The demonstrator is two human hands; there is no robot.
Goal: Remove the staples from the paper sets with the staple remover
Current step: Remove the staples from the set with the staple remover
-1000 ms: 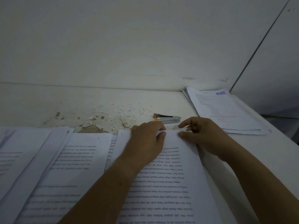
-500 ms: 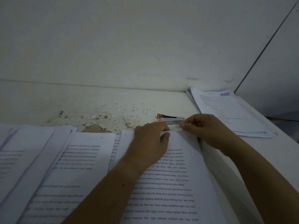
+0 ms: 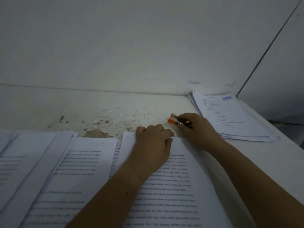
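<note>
— Where is there room?
— On the bare counter (image 3: 41,106) strip between the paper sets (image 3: 79,170) and the wall (image 3: 148,46).
— And on the right?
— A paper stack (image 3: 238,122) fills that corner.

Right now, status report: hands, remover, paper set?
Left hand pinches paper set at its top edge. Right hand grips remover, just beyond that edge. Scattered bits on table; nothing blocking.

Orange-and-metal staple remover (image 3: 175,120) – tilted, just beyond printed paper set (image 3: 181,186); top edge curled
</note>
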